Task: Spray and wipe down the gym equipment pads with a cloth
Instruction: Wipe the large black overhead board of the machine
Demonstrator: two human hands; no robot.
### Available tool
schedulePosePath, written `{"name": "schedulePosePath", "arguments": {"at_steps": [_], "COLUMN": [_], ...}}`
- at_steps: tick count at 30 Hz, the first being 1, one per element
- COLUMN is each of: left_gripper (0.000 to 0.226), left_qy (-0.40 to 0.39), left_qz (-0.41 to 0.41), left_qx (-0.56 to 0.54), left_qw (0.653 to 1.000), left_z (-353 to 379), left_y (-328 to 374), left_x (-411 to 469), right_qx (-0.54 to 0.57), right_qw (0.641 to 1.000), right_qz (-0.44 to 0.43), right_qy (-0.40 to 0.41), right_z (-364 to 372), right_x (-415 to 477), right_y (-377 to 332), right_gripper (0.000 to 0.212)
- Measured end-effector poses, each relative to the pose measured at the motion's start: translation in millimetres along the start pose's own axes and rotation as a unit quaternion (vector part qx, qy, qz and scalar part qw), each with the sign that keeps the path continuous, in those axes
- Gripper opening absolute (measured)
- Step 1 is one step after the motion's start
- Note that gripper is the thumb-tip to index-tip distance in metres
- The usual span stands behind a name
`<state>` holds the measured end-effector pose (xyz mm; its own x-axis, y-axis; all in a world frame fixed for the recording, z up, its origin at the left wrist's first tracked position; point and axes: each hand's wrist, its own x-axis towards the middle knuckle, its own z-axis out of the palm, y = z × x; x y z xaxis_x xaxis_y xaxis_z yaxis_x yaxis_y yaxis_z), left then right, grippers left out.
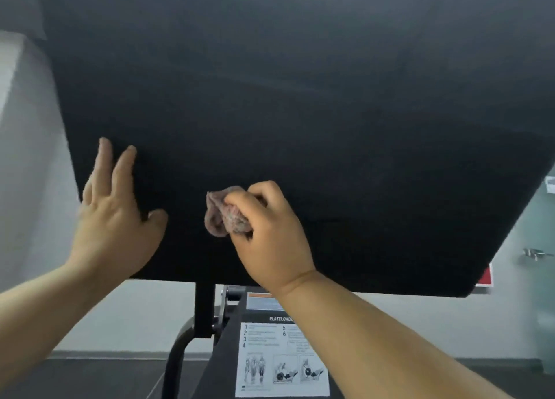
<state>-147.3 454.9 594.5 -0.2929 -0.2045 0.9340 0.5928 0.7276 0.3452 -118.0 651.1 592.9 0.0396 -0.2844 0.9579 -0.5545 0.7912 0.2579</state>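
Padding occupies most of the view: one large black pad (300, 113), broad and matte, tilted toward the camera, its lower edge running across the frame above the machine's frame; right hand (270, 227) sits low on the pad near that edge, fingers curled and bunching a small pinkish-brown cloth (222, 212), which is crumpled into a wad and pressed against the pad surface; cloth protrudes to the left of the knuckles, thumb lying over its near side; left hand (117, 215) rests flat on the pad to the left of the cloth, fingers straight and slightly spread, thumb extended toward the right, palm against the surface near the pad's left edge; the two hands are near each other but apart; both forearms are bare and enter from the bottom of the frame; below the pad, a black support post (204, 311) descends to a curved black tube, and beside it a white instruction placard (270, 359) carries numbered steps and exercise diagrams, partly covered by the right forearm; pale wall (27, 158) is visible behind at left; a red sign (485, 277) shows at the pad's lower right corner.
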Motion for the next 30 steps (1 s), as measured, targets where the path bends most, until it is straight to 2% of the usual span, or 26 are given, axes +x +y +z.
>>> {"name": "schedulePosePath", "arguments": {"at_steps": [4,6,8,10,12,15,18,19,22,25,27,30], "left_gripper": [0.086,0.079,0.070,0.051,0.031,0.051,0.035,0.037,0.059,0.072,0.075,0.077], "left_qy": [0.002,-0.033,-0.039,-0.024,-0.038,-0.051,-0.028,-0.020,-0.007,-0.024,-0.041,-0.045], "left_qz": [-0.070,-0.106,-0.157,-0.215,-0.228,-0.207,-0.176,-0.166,-0.081,0.003,0.029,0.034], "left_qx": [-0.145,-0.278,-0.359,-0.408,-0.416,-0.387,-0.338,-0.305,-0.201,-0.111,-0.083,-0.054], "left_qw": [0.987,0.954,0.919,0.887,0.880,0.897,0.924,0.937,0.976,0.993,0.995,0.997], "left_z": [-21.8,-27.8,-30.6,-35.6,-42.3,-47.1,-37.7,-35.9,-31.1,-31.5,-33.6,-44.7], "left_y": [-35.5,-50.6,-63.9,-71.5,-72.3,-63.6,-64.6,-65.5,-55.6,-40.6,-34.0,-25.9], "left_x": [9.8,14.5,15.8,20.1,23.7,23.3,19.0,15.5,-2.0,-11.1,-7.7,8.6], "right_qx": [0.011,0.009,0.004,-0.003,-0.026,-0.074,-0.120,-0.127,-0.136,-0.148,-0.158,-0.149], "right_qw": [0.999,0.999,0.998,0.998,0.998,0.996,0.991,0.989,0.988,0.986,0.986,0.985], "right_qz": [-0.037,-0.044,-0.056,-0.065,-0.062,-0.045,-0.053,-0.059,-0.058,-0.041,-0.002,0.079], "right_qy": [-0.015,-0.008,0.004,0.009,0.004,-0.014,-0.033,-0.035,-0.048,-0.070,-0.054,0.019], "right_z": [54.3,76.2,93.5,108.7,123.1,135.4,127.5,120.1,87.1,47.5,18.2,-22.5], "right_x": [22.5,30.8,39.1,48.5,58.3,66.2,63.1,61.0,49.1,30.9,16.3,5.2], "right_y": [-39.5,-56.2,-71.1,-84.3,-93.5,-92.3,-80.6,-75.1,-51.8,-27.1,-7.0,12.9], "right_gripper": [0.030,0.028,0.023,0.019,0.017,0.015,0.017,0.017,0.020,0.025,0.027,0.021]}}
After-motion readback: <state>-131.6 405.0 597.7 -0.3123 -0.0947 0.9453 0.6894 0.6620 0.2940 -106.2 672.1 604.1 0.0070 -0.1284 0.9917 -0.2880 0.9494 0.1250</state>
